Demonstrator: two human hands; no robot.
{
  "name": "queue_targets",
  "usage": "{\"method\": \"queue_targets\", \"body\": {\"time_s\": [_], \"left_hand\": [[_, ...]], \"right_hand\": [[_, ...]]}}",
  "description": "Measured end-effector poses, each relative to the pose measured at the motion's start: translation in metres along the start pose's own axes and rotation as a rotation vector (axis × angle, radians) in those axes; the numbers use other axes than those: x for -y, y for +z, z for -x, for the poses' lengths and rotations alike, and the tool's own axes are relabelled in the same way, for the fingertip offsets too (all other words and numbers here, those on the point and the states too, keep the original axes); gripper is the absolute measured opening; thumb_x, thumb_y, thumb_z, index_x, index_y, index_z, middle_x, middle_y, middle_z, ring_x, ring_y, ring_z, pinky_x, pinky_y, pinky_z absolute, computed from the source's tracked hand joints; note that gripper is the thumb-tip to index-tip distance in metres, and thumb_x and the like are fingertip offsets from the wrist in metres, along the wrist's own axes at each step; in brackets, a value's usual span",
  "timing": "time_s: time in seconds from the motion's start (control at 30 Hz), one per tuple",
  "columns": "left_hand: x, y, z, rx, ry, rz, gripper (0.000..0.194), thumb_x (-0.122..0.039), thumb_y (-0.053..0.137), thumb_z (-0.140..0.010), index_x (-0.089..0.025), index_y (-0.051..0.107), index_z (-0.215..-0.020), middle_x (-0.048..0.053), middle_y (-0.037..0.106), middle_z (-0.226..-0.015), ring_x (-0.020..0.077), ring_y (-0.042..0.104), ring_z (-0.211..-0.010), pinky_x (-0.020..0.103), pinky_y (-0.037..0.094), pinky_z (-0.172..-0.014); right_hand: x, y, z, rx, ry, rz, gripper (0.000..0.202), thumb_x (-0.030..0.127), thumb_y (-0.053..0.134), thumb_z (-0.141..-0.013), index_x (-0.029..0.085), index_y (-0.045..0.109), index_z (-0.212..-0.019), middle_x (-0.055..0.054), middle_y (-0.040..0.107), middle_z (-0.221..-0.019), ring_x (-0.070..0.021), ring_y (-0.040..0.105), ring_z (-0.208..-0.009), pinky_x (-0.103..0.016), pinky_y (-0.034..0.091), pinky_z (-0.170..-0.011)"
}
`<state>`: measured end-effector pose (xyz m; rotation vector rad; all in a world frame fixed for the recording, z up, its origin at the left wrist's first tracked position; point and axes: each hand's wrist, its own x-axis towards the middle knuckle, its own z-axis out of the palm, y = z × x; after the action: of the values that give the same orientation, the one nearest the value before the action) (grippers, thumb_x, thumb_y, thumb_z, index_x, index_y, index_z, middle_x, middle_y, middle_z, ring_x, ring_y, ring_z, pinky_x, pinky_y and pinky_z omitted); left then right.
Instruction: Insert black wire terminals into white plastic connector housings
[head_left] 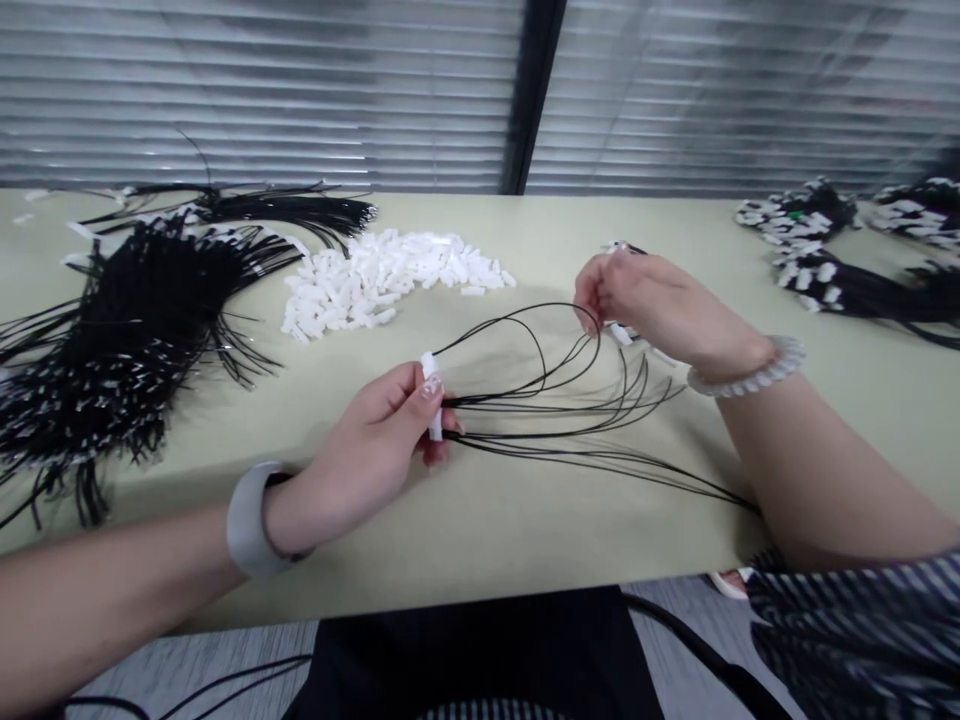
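Note:
A white connector (430, 370) stands upright between the thumb and fingers of my left hand (382, 425). From it, thin black wires (525, 408) fan out to the right over the table. Some of them loop up to my right hand (626, 295), whose fingers are bent together at the loops' far end. What those fingertips hold is too small and partly hidden to name. Several small white pieces (621, 334) lie beneath my right hand.
The pale table (480, 540) holds a heap of white connectors (390, 270) at centre back, a large pile of black wires (142, 310) at left, and wire bundles with white ends (817, 260) at back right. Blinds (262, 90) stand behind.

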<state>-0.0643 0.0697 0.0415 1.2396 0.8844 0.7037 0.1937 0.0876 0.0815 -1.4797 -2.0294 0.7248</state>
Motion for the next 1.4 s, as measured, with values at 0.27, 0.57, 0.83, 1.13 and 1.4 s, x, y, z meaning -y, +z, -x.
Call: {"method": "queue_targets", "body": {"time_s": [0.27,0.57,0.83,1.13,1.4], "left_hand": [[0.004,0.0,-0.002,-0.09,0.034,0.012,0.025,-0.04,0.045,-0.084,-0.017,0.044,-0.075,-0.002,0.051,-0.067,0.0045,0.046,-0.05,0.017,0.039,-0.047],[0.002,0.001,-0.002,-0.157,0.046,0.025,0.025,-0.039,0.043,-0.085,-0.017,0.044,-0.075,-0.003,0.05,-0.066,0.004,0.047,-0.05,0.017,0.041,-0.048],[0.006,0.0,-0.001,-0.17,0.101,-0.053,0.022,-0.037,0.045,-0.085,-0.017,0.047,-0.075,-0.003,0.051,-0.067,0.0066,0.052,-0.056,0.019,0.047,-0.051],[0.007,0.001,0.001,-0.161,0.118,-0.052,0.022,-0.037,0.046,-0.084,-0.017,0.048,-0.075,-0.003,0.051,-0.068,0.0076,0.054,-0.061,0.019,0.049,-0.053],[0.007,0.0,-0.003,-0.136,0.087,0.006,0.024,-0.037,0.044,-0.085,-0.016,0.047,-0.074,-0.003,0.051,-0.068,0.0064,0.052,-0.057,0.02,0.048,-0.054]], "right_hand": [[0.011,0.003,0.005,0.319,-0.079,0.343,0.023,0.037,0.048,-0.08,0.018,0.061,-0.08,-0.001,0.06,-0.084,-0.0092,0.054,-0.074,-0.023,0.041,-0.07],[0.037,0.001,0.027,0.194,-0.031,0.35,0.029,0.041,0.034,-0.087,0.02,0.054,-0.082,0.003,0.05,-0.059,-0.0063,0.044,-0.054,-0.02,0.035,-0.053],[0.038,0.026,0.018,0.312,0.082,0.285,0.029,0.042,0.039,-0.085,0.026,0.063,-0.093,0.007,0.046,-0.044,-0.0028,0.042,-0.037,-0.017,0.033,-0.046],[0.046,0.031,0.02,0.166,-0.093,0.461,0.031,0.034,0.04,-0.086,0.021,0.064,-0.071,0.005,0.047,-0.047,-0.0029,0.035,-0.044,-0.017,0.029,-0.05],[0.025,0.014,0.026,-0.452,0.139,1.115,0.03,0.033,0.043,-0.082,0.016,0.067,-0.081,-0.005,0.047,-0.047,-0.0112,0.041,-0.047,-0.023,0.022,-0.048]]}}
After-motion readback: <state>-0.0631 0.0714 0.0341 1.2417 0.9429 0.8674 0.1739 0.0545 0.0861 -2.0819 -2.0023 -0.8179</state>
